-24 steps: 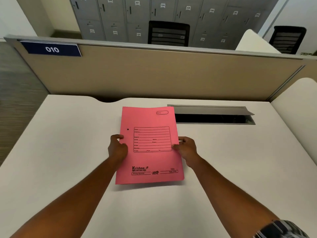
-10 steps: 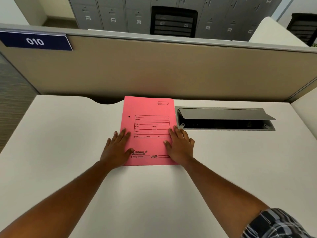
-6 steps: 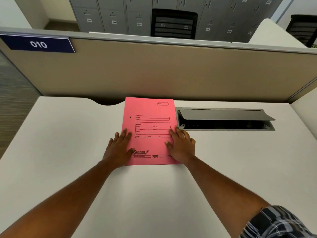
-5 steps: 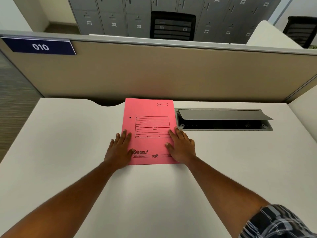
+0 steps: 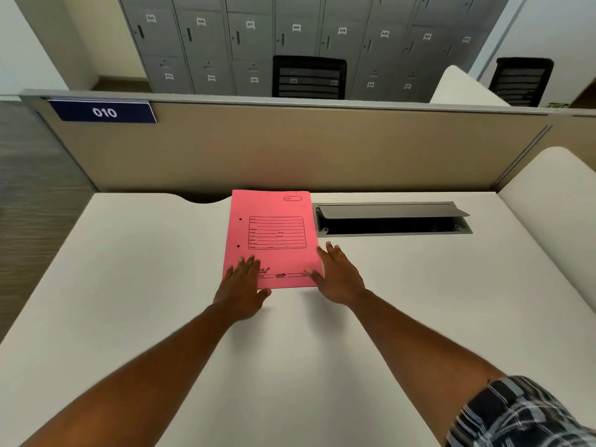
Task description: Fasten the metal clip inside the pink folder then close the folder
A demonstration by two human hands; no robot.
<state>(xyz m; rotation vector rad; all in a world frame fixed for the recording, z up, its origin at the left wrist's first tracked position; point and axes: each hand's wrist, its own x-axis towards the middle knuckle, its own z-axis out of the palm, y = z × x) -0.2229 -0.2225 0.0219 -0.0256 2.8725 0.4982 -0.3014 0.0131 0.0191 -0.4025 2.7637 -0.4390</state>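
Observation:
The pink folder (image 5: 273, 233) lies closed and flat on the white desk (image 5: 129, 301), its printed cover up and its far edge near the partition. My left hand (image 5: 242, 287) rests flat at the folder's near left corner, fingertips on the cover. At the near right edge sits my right hand (image 5: 337, 275), fingers spread, mostly on the desk beside the folder. Neither hand grips anything. The metal clip is hidden inside the folder.
An open grey cable tray (image 5: 392, 219) is sunk into the desk just right of the folder. A beige partition (image 5: 290, 150) with a blue "010" sign (image 5: 104, 111) closes the desk's far side. Grey lockers (image 5: 290, 37) and black chairs stand beyond.
Earlier both hands held the folder up, then laid it flat. Since half a second ago both hands have slid back toward the folder's near corners; the folder stays still.

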